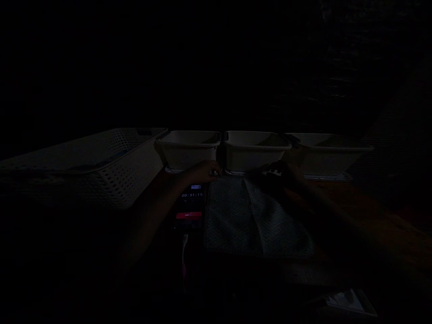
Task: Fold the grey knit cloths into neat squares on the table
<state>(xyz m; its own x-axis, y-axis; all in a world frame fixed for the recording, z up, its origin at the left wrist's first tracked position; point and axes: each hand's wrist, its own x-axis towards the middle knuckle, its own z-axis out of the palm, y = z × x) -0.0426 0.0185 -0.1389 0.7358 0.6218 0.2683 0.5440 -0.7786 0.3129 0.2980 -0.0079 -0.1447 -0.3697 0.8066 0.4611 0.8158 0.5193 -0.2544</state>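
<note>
The scene is very dark. A grey-blue textured cloth point(232, 216) lies spread on the table, a crease running down its middle. At its far left corner is my left hand point(205, 170), fingers bent and closed on the cloth's edge. My right hand point(289, 173) is at the far right corner, its fingers curled over the edge there; shadow hides part of the grip. Left of the cloth, beneath my left forearm, lies a phone point(189, 207) with a lit timer and a red button.
Behind my hands stand three pale bins, the left bin point(187, 150), middle bin point(254, 153) and right bin point(332, 157). A large perforated basket point(118, 180) is at left. A white cable point(184, 247) runs from the phone. A flat pale packet point(349, 301) lies at lower right.
</note>
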